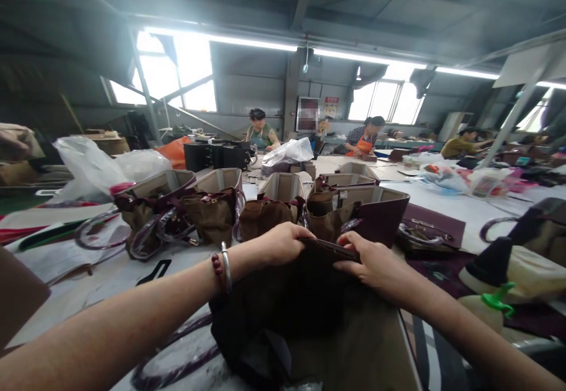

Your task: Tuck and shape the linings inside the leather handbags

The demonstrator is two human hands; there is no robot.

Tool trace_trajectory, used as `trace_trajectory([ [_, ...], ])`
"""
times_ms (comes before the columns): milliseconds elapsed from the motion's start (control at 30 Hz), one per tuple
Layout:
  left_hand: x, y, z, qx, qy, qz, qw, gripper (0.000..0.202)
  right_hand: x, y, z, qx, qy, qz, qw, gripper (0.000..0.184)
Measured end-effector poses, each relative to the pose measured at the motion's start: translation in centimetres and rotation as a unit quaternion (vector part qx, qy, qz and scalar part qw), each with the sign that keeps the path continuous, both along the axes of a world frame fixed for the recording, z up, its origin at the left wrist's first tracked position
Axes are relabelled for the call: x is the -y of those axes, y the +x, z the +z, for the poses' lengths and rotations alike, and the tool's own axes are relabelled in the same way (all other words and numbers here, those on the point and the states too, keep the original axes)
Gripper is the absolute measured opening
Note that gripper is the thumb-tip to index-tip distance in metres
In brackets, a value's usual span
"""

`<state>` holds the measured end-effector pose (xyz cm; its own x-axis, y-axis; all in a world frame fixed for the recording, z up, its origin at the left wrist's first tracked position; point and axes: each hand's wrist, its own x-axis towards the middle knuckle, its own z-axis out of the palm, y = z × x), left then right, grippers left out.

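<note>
A dark handbag (309, 320) stands in front of me with its inside towards me. My left hand (283, 243) grips the bag's far upper edge, its fingers closed and partly hidden by the rim. On the same edge, further right, my right hand (365, 258) pinches the rim between thumb and fingers. A purple bag handle (177, 358), seemingly wrapped in clear plastic, lies on the table at the bag's left. Just beyond my hands stands a row of unfinished brown and purple handbags (212, 211), their tops open.
A purple bag (435, 226) lies on the white table (442, 193) to the right. Near my right arm are a bottle with a green nozzle (497, 302) and a black-topped container (486, 264). Plastic bags (91, 167) sit at the left. Several people (260, 131) work across the tables.
</note>
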<state>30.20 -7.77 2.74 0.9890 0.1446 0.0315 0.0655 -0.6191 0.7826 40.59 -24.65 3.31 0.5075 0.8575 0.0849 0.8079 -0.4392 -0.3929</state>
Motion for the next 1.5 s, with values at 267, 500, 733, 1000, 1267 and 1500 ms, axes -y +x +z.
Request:
trace_trajectory([
  [267,-0.4,0.7,0.0,-0.011,-0.049,-0.002,0.999,0.029,0.1,1.5,-0.7,-0.138,0.031,0.091,0.986,0.020],
  [500,-0.9,1.0,0.3,-0.027,-0.058,-0.003,0.998,0.031,-0.3,2.1,-0.6,-0.146,0.030,0.091,0.985,0.020],
  [733,-0.8,1.1,0.5,-0.046,-0.066,0.002,0.997,0.030,-0.7,2.5,-0.3,-0.090,0.026,0.093,0.991,0.022],
  [1000,-0.3,1.5,1.2,-0.026,0.033,-0.078,0.996,0.030,-0.3,3.8,-0.5,-0.119,0.026,0.102,0.987,0.022],
  [1267,2.0,2.7,1.5,0.063,0.160,-0.064,0.983,0.027,1.4,3.7,-0.1,-0.095,0.074,0.102,0.987,0.022],
  [1500,2.7,3.1,1.5,0.051,0.187,-0.031,0.981,0.026,1.6,3.8,-0.4,-0.056,0.084,0.085,0.991,0.018],
])
